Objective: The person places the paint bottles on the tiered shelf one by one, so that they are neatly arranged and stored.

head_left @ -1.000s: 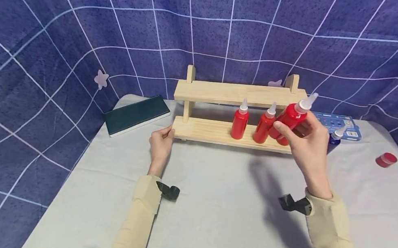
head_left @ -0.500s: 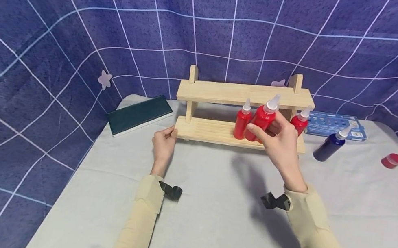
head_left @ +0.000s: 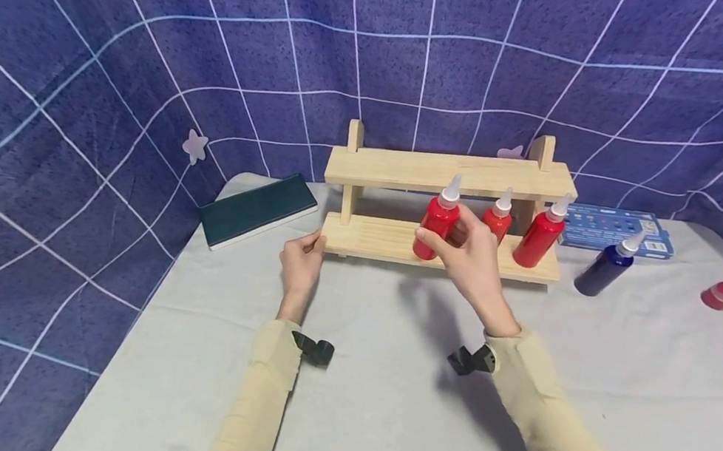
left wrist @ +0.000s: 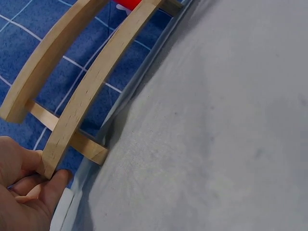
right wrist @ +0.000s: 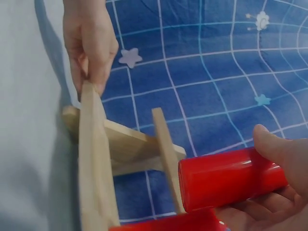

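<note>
My left hand [head_left: 300, 263] pinches the left end of the lower board of a small two-tier wooden shelf [head_left: 360, 234]; in the left wrist view its fingers [left wrist: 36, 192] lie around that board end. A red squeeze bottle with a white nozzle [head_left: 435, 225] is in my right hand [head_left: 470, 256], slightly tilted, in front of the lower board. In the right wrist view the bottle's base [right wrist: 207, 183] points toward the shelf. Another red bottle [head_left: 497, 222] stands partly behind my right hand, and a red bottle [head_left: 537, 239] stands at the lower board's right end.
A dark blue bottle [head_left: 606, 270] stands right of the shelf, before a blue box [head_left: 615, 231]. Farther right lies a small red-lidded jar [head_left: 722, 296]. A dark green box [head_left: 259, 212] lies left of the shelf. A blue grid-patterned curtain [head_left: 393, 65] hangs behind.
My right hand has carried its red bottle leftward along the shelf, uncovering the right-end bottle. The leftmost standing bottle no longer shows separately. My left hand stays on the shelf; the view has shifted slightly.
</note>
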Motion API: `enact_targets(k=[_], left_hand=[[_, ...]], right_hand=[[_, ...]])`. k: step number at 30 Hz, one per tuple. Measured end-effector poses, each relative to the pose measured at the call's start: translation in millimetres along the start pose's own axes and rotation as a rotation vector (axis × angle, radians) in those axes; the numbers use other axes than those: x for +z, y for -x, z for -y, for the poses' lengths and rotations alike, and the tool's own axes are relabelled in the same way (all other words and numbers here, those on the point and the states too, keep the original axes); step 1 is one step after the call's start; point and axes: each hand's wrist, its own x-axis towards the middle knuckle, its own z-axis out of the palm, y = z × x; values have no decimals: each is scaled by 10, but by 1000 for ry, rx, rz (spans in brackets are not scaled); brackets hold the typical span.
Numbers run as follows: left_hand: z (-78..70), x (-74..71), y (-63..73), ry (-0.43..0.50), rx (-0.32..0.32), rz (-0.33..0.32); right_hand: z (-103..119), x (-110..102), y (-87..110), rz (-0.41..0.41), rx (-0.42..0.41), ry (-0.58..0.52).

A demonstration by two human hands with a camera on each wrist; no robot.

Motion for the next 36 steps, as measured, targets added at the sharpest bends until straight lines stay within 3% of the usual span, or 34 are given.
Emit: enact_targets(k=[12, 25, 36], left_hand=[[-6, 2, 5, -2, 14, -11], [6, 3, 13, 0, 2, -10], [12, -1, 21, 19, 23, -11]], right_hand=[[-185, 350, -100, 55, 31, -53], [-329, 598, -202, -14, 19, 44], [-407, 701, -249, -32, 71, 66]])
